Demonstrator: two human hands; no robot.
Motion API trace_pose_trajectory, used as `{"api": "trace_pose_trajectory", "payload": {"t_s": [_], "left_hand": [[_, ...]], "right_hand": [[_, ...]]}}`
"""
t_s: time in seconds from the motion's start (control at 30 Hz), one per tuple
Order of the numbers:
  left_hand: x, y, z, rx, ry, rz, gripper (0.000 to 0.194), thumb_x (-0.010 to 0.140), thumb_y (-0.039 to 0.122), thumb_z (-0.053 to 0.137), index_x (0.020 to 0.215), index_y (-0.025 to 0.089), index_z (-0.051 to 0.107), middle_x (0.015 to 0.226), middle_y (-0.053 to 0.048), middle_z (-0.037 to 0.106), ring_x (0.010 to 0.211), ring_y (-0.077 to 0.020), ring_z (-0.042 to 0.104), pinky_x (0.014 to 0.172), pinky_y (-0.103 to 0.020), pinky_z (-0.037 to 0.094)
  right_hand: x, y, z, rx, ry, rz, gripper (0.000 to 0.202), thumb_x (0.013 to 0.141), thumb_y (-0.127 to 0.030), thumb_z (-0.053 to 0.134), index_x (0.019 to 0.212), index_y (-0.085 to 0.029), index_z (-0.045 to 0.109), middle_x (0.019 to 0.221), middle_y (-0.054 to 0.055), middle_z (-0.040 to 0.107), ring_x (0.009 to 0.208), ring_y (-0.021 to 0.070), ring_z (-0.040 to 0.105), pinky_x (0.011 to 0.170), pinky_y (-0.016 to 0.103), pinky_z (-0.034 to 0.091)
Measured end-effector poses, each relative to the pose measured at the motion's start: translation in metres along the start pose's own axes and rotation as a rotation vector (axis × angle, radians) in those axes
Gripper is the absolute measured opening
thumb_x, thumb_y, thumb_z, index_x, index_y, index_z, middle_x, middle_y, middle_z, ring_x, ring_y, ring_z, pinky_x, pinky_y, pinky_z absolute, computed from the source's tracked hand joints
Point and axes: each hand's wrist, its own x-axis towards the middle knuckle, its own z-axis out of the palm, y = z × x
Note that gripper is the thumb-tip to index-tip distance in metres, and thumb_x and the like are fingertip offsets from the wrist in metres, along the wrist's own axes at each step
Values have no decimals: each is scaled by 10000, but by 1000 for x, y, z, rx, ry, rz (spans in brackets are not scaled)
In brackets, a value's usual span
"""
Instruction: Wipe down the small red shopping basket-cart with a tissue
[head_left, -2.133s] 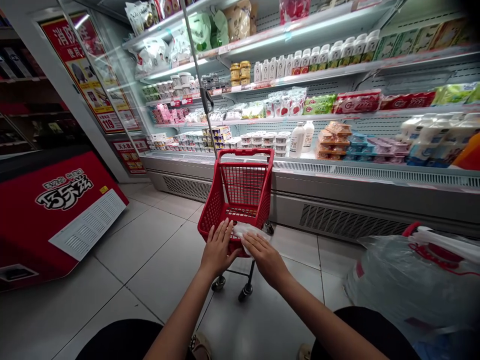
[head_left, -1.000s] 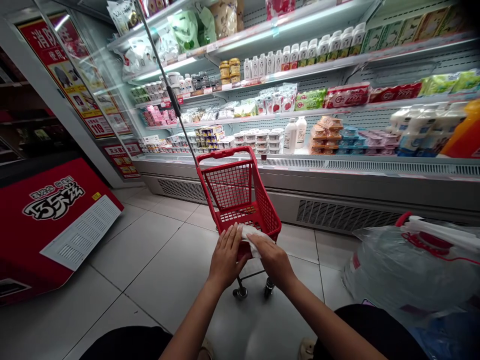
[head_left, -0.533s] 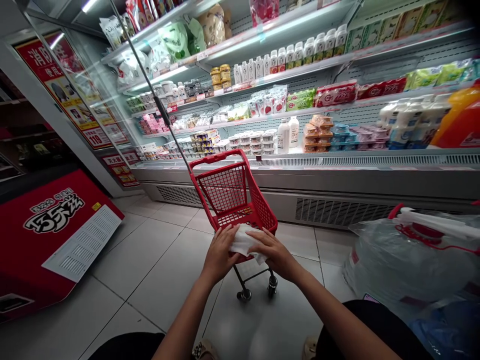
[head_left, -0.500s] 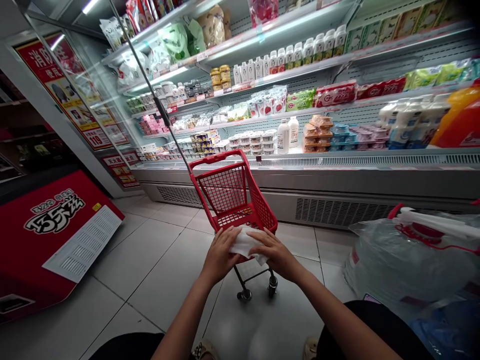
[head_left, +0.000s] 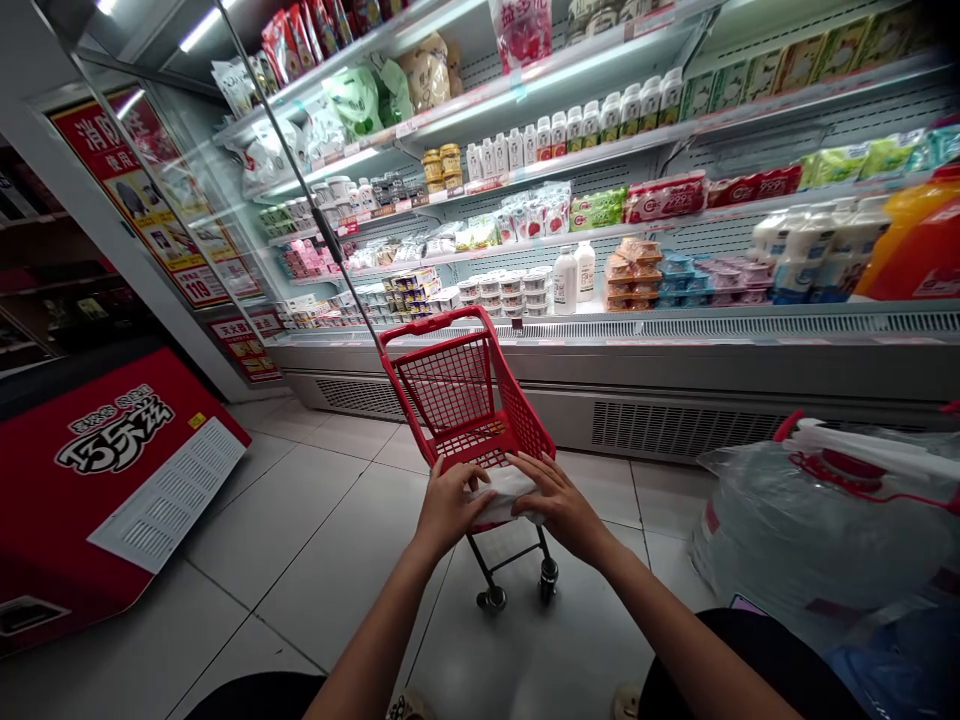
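A small red shopping cart (head_left: pixel 454 385) with a mesh basket stands tilted in view in front of me. Over its near edge lies a folded white cloth (head_left: pixel 498 490), perhaps a wipe. My left hand (head_left: pixel 452 502) grips the cloth's left side, fingers curled and thumb reaching across it. On the right side, my right hand (head_left: pixel 561 502) presses its fingers over the cloth and the basket edge. Parts of the cloth are hidden under both hands.
A lit dairy cooler (head_left: pixel 735 385) with several stocked shelves runs behind the cart. At left sits a red freezer (head_left: pixel 112 490). A large clear plastic water bottle (head_left: pixel 810 530) in a bag stands at right. Grey floor tiles (head_left: pixel 300 560) lie around the cart.
My left hand has curled its fingers more and shifted slightly down on the cloth. The right hand has moved slightly right and down. The view has tilted a little.
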Motion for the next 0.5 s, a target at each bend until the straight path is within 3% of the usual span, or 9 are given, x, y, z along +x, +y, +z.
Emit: {"api": "trace_pose_trajectory", "payload": {"t_s": [0.1, 0.17, 0.27, 0.37, 0.5], "left_hand": [[7, 4, -9, -67, -89, -93, 114, 832, 322, 743, 889, 253, 673, 811, 54, 707, 770, -181, 671, 1257, -602, 160], [13, 7, -15, -103, -108, -102, 114, 829, 339, 730, 859, 243, 675, 834, 29, 722, 830, -204, 678, 1197, -554, 300], [26, 9, -19, -193, -114, -80, 143, 854, 368, 681, 859, 227, 658, 956, -21, 746, 941, -228, 679, 969, -394, 496], [41, 6, -14, -239, -150, -66, 155, 898, 371, 607, 939, 224, 636, 976, -22, 738, 921, -208, 682, 790, -297, 514], [54, -4, 3, -160, -145, -80, 121, 909, 302, 575, 996, 237, 627, 955, 3, 725, 893, -195, 673, 754, -279, 486]], "right_hand": [[1, -1, -1, -6, 1, -1, 255, 912, -53, 620, 960, -269, 746, 1674, 31, 352, 1529, 261, 352, 1212, 579, 366], [1, -1, -2, 0, -2, -3, 257, 911, -43, 618, 958, -262, 744, 1678, 34, 344, 1540, 264, 328, 1215, 586, 357], [1, -1, -2, 19, -1, 3, 290, 902, -37, 627, 997, -279, 756, 1692, 20, 308, 1560, 266, 277, 1216, 600, 345], [-1, 1, 1, 37, -2, 10, 346, 900, -42, 641, 1067, -318, 766, 1703, 6, 274, 1565, 262, 262, 1213, 603, 345], [-6, 7, 7, 55, -53, 0, 407, 911, -40, 630, 1139, -347, 768, 1661, 19, 368, 1529, 246, 352, 1224, 581, 333]]}}
